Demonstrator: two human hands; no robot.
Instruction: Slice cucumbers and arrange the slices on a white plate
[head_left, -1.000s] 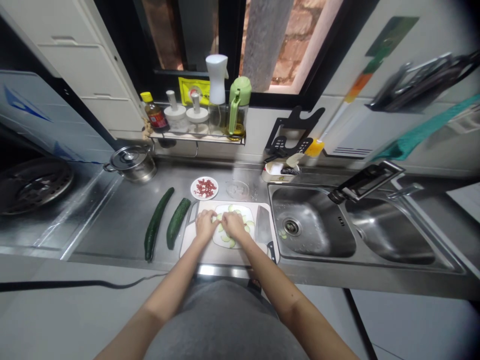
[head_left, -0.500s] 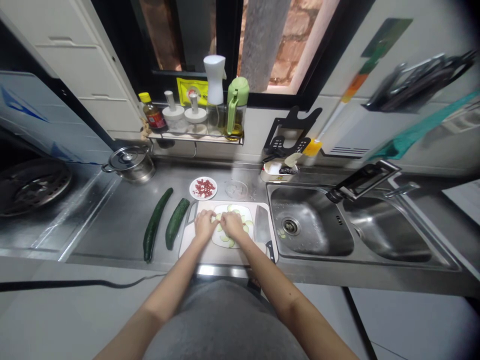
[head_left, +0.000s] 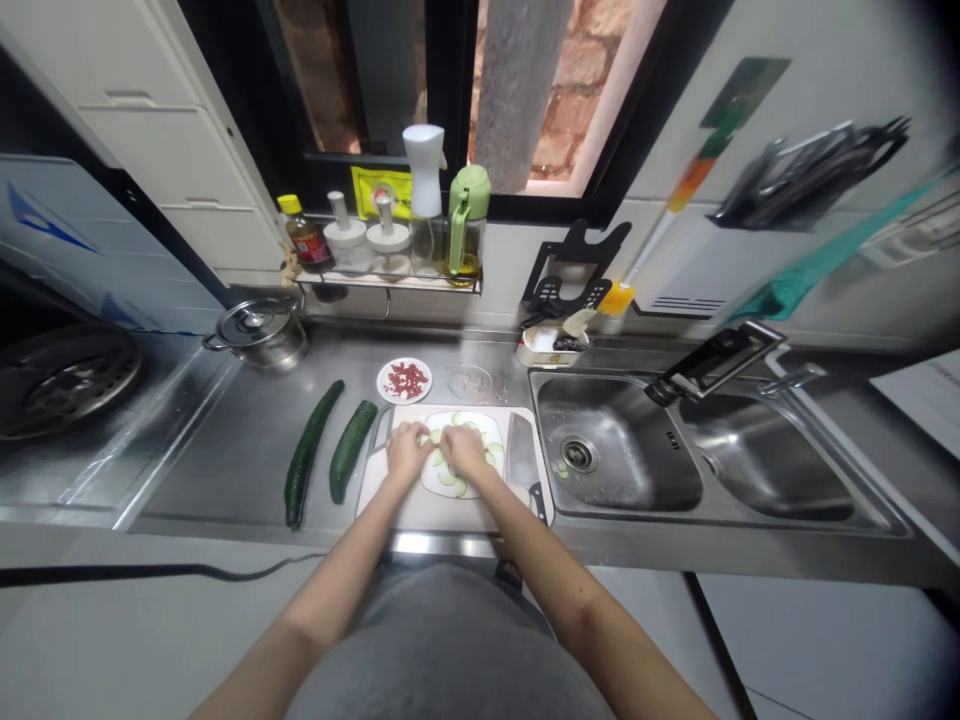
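Note:
A white plate lies on the cutting board, with pale green cucumber slices spread round it. My left hand is at the plate's left edge, its fingers closed in a pinch on what looks like cucumber slices. Over the middle of the plate, my right hand has its fingers bent down and pressed together; whatever they hold is hidden beneath them. A kitchen knife rests on the board's right side, its black handle toward me. Two whole cucumbers lie left of the board.
Behind the board stands a small plate of chopped red bits. A double sink is at the right, with a few slices near its drain. A lidded pot sits back left. Bottles line a wall rack.
The camera view has shifted slightly. Both hands stay over the plate in nearly the same pose, with only slight finger movement.

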